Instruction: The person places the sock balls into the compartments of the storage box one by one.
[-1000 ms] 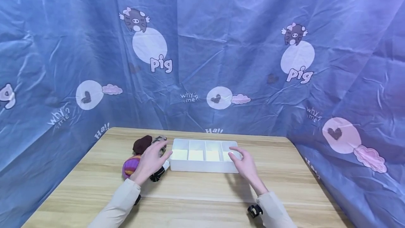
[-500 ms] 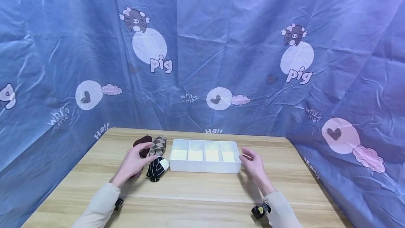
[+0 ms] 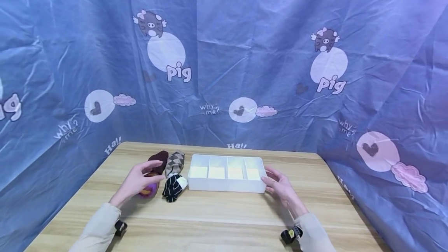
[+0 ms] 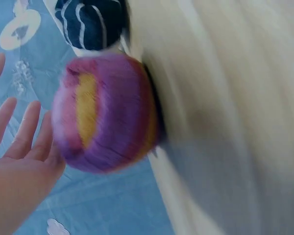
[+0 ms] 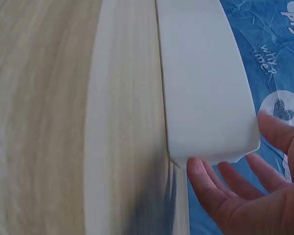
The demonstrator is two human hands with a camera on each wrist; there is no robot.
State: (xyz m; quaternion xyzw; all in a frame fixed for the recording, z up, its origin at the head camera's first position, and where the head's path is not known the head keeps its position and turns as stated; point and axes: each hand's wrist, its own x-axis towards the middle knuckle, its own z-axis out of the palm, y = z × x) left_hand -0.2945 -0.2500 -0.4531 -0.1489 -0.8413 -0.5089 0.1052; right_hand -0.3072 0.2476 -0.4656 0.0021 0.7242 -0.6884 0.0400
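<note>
My left hand [image 3: 134,181] hovers with spread fingers around a balled-up sock [image 3: 149,190] in purple, pink and orange stripes, partly hidden under it in the head view. The left wrist view shows this striped sock [image 4: 110,115] on the table, with the fingers [image 4: 27,132] beside it and not curled round it. At the right end of a white four-part box [image 3: 225,185], my right hand [image 3: 282,191] has its fingertips at the end wall. In the right wrist view the loosely bent fingers [image 5: 203,183] meet that end of the box [image 5: 206,83].
Close by the striped sock lie a black sock with white lines [image 3: 171,189], a grey-and-beige argyle sock [image 3: 175,161] and a dark maroon sock [image 3: 160,158]. The wooden table [image 3: 217,224] reaches back to a blue printed curtain [image 3: 217,69].
From above the socks near the box, my left hand has moved left to the striped sock. My right hand has shifted from over the box's right compartment to its right end.
</note>
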